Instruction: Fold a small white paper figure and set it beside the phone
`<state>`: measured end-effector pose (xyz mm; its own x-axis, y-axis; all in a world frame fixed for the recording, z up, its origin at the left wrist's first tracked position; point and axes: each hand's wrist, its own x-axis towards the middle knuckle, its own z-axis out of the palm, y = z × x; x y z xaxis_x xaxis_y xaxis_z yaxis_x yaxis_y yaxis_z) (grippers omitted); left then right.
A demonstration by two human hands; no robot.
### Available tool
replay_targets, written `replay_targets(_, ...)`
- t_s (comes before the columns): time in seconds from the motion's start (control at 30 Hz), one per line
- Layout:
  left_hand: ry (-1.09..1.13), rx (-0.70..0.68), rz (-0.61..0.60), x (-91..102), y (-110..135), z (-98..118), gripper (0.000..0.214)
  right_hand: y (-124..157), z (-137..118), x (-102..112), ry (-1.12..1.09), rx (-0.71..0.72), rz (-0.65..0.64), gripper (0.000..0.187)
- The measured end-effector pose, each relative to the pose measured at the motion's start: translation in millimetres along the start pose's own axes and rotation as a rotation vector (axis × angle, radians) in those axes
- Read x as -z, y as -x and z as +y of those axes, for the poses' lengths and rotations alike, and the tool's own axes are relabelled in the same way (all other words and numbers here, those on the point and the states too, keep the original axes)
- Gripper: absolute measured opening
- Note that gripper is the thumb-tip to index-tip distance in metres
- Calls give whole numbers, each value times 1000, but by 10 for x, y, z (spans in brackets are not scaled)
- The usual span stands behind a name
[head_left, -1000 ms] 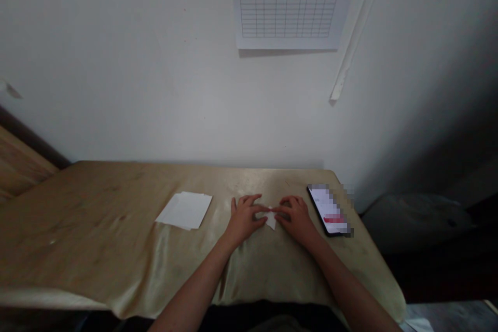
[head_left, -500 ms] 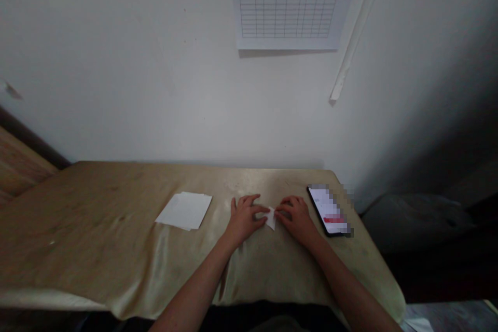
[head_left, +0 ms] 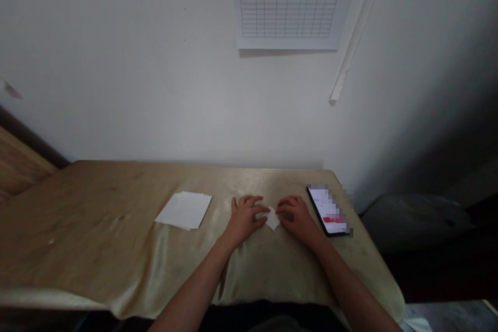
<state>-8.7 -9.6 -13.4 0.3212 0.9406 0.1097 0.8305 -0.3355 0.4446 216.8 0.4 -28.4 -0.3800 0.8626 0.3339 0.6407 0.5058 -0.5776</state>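
A small folded white paper [head_left: 273, 219] lies on the tan cloth-covered table [head_left: 97, 228], between my two hands. My left hand [head_left: 246, 218] rests on its left side, fingers curled and pressing on the paper's edge. On the paper's right side sits my right hand [head_left: 298, 215], fingers bent down onto it. Most of the paper is hidden under the fingers; only a pointed white part shows between the hands.
A stack of white paper sheets [head_left: 184, 210] lies to the left of my hands. A phone [head_left: 329, 210] with a lit screen lies at the right, near the table's edge. A gridded chart [head_left: 290, 2] hangs on the white wall behind.
My fingertips have shifted slightly on the small paper, and more of its white pointed part shows between the hands now. The arms stayed in place.
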Motion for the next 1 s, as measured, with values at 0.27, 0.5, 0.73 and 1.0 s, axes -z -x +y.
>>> replay_targets(0.27,43,-121,-12,-11,-21,0,18,-6,0,-10,-43,121,-43,27)
replay_targets(0.5,96,-128,-50,-8,-22,-37,16,24,48,37,-62,106,-83,23)
replay_targets(0.73,133,-106,-73,27,-15,-11,20,25,-21,82,-46,121,-112,27)
replay_targets(1.0,124,-107,-67,7,-23,-17,12,29,-43,83,-53,94,-109,26)
